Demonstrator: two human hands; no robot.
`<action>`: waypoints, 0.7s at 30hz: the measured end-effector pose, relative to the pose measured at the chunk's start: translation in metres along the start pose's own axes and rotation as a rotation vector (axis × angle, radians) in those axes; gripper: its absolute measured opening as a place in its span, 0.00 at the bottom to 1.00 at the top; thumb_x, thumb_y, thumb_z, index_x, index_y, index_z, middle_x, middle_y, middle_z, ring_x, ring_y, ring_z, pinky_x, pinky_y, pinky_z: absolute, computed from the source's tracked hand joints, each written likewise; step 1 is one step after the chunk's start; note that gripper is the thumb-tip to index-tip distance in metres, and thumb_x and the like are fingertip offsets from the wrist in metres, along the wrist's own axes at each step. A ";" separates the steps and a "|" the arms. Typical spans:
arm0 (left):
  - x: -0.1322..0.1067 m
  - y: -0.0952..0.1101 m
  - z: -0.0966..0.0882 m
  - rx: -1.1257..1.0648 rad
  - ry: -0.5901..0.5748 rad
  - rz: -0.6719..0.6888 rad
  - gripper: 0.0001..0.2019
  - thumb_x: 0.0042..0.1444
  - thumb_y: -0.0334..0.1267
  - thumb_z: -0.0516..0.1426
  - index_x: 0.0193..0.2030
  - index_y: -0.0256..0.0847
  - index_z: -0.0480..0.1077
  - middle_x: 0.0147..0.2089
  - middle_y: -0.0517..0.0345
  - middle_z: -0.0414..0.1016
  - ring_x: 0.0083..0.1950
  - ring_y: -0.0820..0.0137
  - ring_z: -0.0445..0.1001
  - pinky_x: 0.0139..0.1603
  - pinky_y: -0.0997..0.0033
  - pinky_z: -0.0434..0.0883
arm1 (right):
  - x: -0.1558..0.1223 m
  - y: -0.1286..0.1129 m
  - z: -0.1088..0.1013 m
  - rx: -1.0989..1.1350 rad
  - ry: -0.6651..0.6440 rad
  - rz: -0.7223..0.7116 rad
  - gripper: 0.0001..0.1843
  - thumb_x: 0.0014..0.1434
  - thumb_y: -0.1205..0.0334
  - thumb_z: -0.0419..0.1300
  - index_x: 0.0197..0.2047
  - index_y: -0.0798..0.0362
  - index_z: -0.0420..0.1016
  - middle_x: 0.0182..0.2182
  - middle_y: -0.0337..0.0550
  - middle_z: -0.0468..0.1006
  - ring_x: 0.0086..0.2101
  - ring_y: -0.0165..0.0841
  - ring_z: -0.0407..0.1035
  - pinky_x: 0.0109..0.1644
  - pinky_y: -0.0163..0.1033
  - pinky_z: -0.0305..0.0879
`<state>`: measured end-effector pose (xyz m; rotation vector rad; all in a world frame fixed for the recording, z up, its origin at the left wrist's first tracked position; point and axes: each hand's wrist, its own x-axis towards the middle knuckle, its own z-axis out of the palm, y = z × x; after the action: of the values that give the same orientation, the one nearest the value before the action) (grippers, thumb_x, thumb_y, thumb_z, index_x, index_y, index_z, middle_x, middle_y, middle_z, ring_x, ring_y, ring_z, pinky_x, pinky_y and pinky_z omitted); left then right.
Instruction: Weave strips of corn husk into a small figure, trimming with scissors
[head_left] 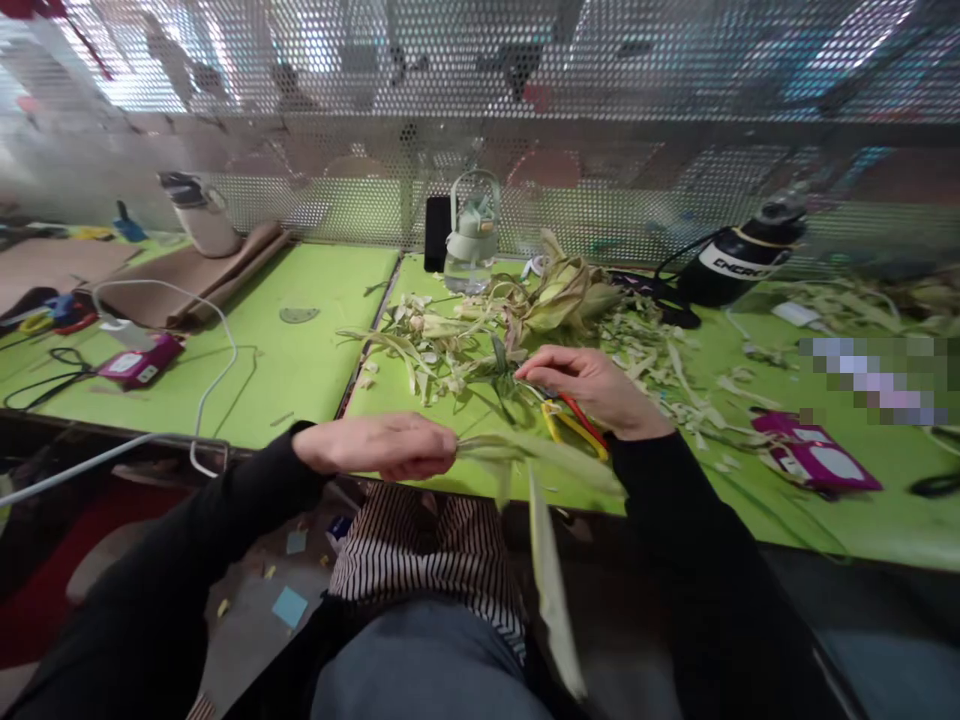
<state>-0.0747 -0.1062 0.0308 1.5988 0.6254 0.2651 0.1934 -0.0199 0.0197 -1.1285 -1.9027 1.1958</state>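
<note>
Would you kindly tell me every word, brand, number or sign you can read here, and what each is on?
"ENER…", probably "ENERGY", on the black bottle; its ending is unclear.
Left magenta box: any print is too small to read.
Right magenta box: likewise too small and blurred.
No other text can be made out.

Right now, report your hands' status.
Left hand gripping corn husk strips. Right hand near husk scraps, grip unclear. Red-and-yellow-handled tool beside right wrist.

Husk strips — papery, matt; perforated screen — shiny metal; tabletop smooth, faintly glossy.
</note>
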 end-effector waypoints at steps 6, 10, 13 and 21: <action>0.038 -0.020 -0.005 -0.744 0.554 0.283 0.18 0.65 0.45 0.47 0.26 0.43 0.48 0.23 0.70 0.39 0.20 0.79 0.37 0.17 0.81 0.44 | 0.003 0.021 0.023 -0.014 0.073 -0.006 0.17 0.54 0.44 0.64 0.34 0.50 0.79 0.32 0.43 0.80 0.35 0.37 0.73 0.42 0.44 0.69; 0.054 -0.030 -0.019 -0.735 0.779 0.242 0.16 0.63 0.42 0.51 0.26 0.42 0.50 0.23 0.72 0.41 0.19 0.81 0.38 0.16 0.83 0.43 | -0.013 0.024 0.025 -0.133 0.013 -0.051 0.15 0.57 0.45 0.63 0.36 0.48 0.80 0.34 0.44 0.81 0.34 0.38 0.73 0.41 0.44 0.68; 0.059 -0.033 -0.020 -0.641 0.873 0.208 0.17 0.62 0.40 0.53 0.26 0.42 0.50 0.22 0.71 0.44 0.19 0.82 0.40 0.17 0.83 0.43 | -0.022 0.019 0.030 -0.191 0.067 -0.186 0.12 0.59 0.47 0.62 0.33 0.46 0.78 0.34 0.44 0.78 0.36 0.39 0.72 0.44 0.47 0.68; 0.048 -0.027 -0.020 -0.418 0.929 0.283 0.17 0.65 0.43 0.50 0.26 0.42 0.50 0.23 0.70 0.45 0.20 0.82 0.43 0.19 0.80 0.44 | -0.013 0.010 0.024 -0.207 0.095 -0.046 0.23 0.63 0.38 0.53 0.37 0.48 0.77 0.53 0.48 0.76 0.55 0.45 0.68 0.61 0.53 0.59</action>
<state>-0.0519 -0.0636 -0.0022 1.0918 0.9562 1.3055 0.1822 -0.0383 -0.0004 -1.2190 -2.0021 0.9200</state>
